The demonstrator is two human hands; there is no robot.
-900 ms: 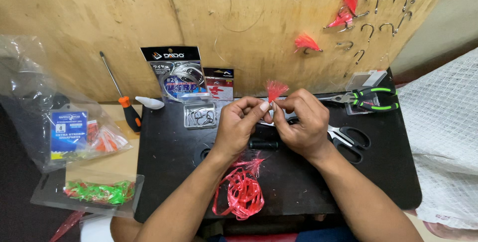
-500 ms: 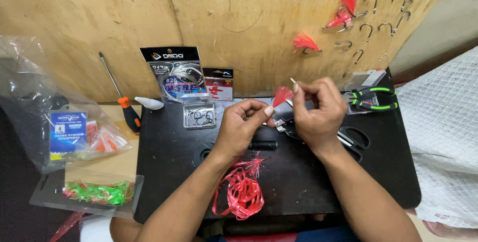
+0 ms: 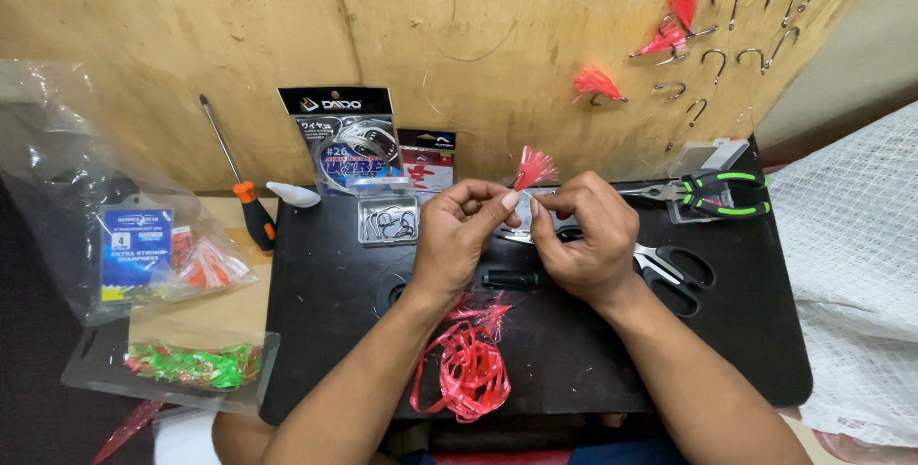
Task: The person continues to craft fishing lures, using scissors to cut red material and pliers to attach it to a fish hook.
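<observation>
My left hand (image 3: pixel 464 236) and my right hand (image 3: pixel 585 234) meet fingertip to fingertip above a black tray (image 3: pixel 746 331). Together they pinch a small red tufted fishing lure (image 3: pixel 534 168), whose red tuft sticks up above the fingers. A thin line or hook shank between the fingers is mostly hidden. A tangle of red ribbon strands (image 3: pixel 469 369) lies on the tray under my left forearm. A small dark spool (image 3: pixel 509 281) lies just below the hands.
Scissors (image 3: pixel 674 272) and green-handled pliers (image 3: pixel 722 194) lie right of the hands. A clear box of hooks (image 3: pixel 387 220), packets (image 3: pixel 344 140), an orange-handled screwdriver (image 3: pixel 244 197) and plastic bags (image 3: pixel 143 245) are left. Hooks and red lures (image 3: pixel 598 83) hang on the wooden board.
My right hand, which had pulled away up and to the right, has come back against my left hand. The red lure stands upright above the fingertips again.
</observation>
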